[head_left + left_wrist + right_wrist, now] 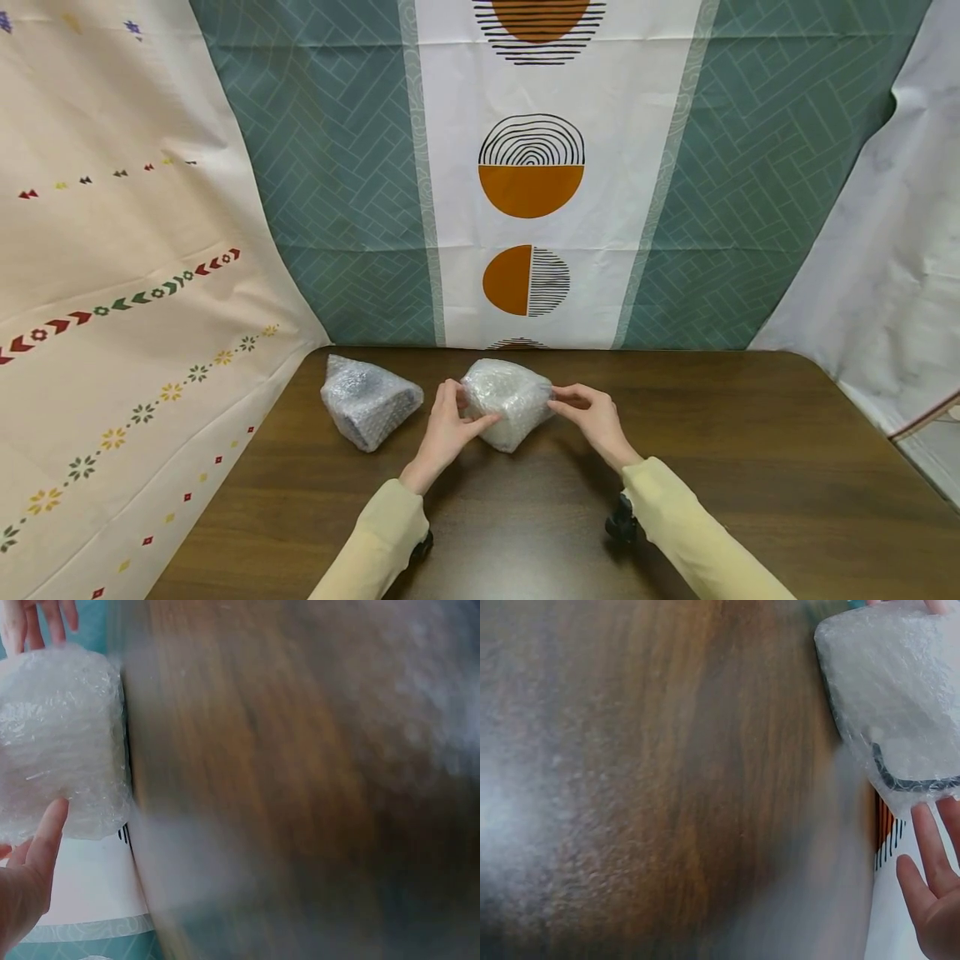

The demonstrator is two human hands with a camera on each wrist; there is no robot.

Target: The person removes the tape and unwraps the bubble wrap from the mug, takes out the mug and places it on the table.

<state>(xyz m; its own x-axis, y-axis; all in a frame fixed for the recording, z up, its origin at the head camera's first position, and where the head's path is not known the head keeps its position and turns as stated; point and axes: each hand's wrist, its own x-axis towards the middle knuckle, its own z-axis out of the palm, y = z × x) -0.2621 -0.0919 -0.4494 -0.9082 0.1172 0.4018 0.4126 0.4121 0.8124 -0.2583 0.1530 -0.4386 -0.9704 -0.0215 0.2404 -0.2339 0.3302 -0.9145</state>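
A bubble-wrapped package is between my two hands over the far middle of the table. My left hand grips its left side, thumb across the front and fingers at the back; the thumb also shows against the wrap in the left wrist view. At the opposite side, my right hand holds the edge with thumb and fingertips. The right wrist view shows a dark curved band through the clear plastic; the rest of the contents is hidden by the wrap.
Left of my hands, a second bubble-wrapped package lies on the brown wooden table. A patterned cloth hangs along the table's back edge. More cloth hangs at the left and right sides.
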